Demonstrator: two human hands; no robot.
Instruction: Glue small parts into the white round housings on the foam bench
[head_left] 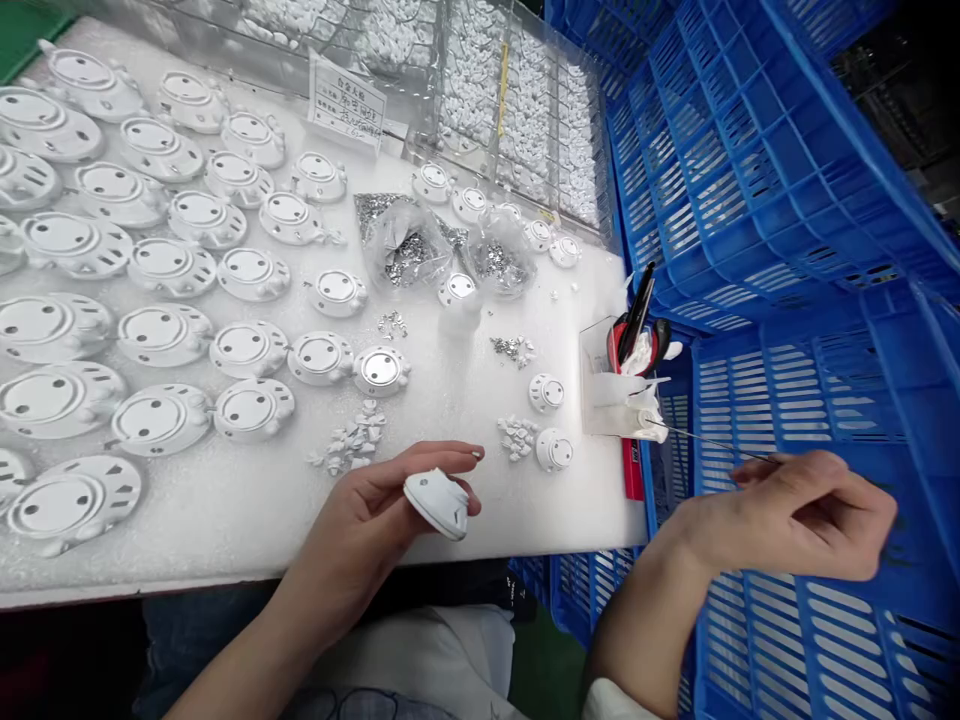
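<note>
Inside the curled left hand (366, 508) sits a tilted white part (435, 501).

Smooth matt part (437, 503), glossy plastic crate (739, 150)

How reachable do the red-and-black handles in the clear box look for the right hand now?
Probably yes: the handles stick up from the box with nothing visible above them, though the right hand holds a thin metal rod.
</note>
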